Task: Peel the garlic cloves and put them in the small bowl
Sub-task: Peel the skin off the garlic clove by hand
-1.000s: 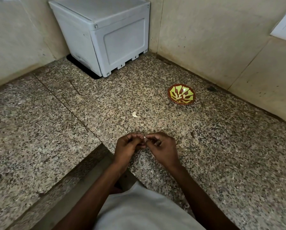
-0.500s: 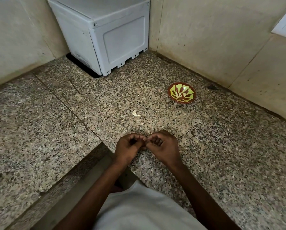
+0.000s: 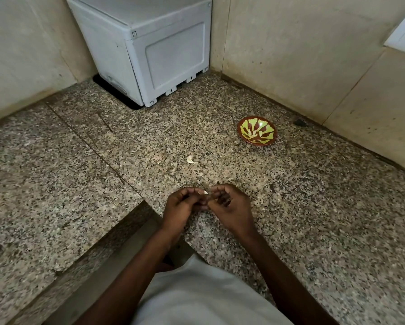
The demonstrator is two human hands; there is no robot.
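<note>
Hands: The left hand and the right hand meet fingertip to fingertip just above a speckled stone counter, both with fingers curled inward.
Fingers: Those of both hands close together on a garlic clove, of which only a pale sliver shows between the tips; the rest is covered by knuckles and thumbs.
Grip detail: Which fingers actually pinch the clove, and whether any skin has come off it, cannot be made out.
Beyond the fingertips: A second pale piece of garlic lies alone on the counter, a little past the fingers and slightly to their left; whether it is a whole clove or loose peel is hard to tell.
Bowl: The small bowl, brown-rimmed with a yellow-green pattern, sits farther out and to the right of the fingers, near the wall. A few pale bits seem to lie inside, blending with the pattern.
Far corner: A grey plastic box stands well beyond the fingers, its top cut off by the frame.
Near edge: Both forearms run down out of the frame over a pale garment, and the counter's edge drops away below the left wrist.
</note>
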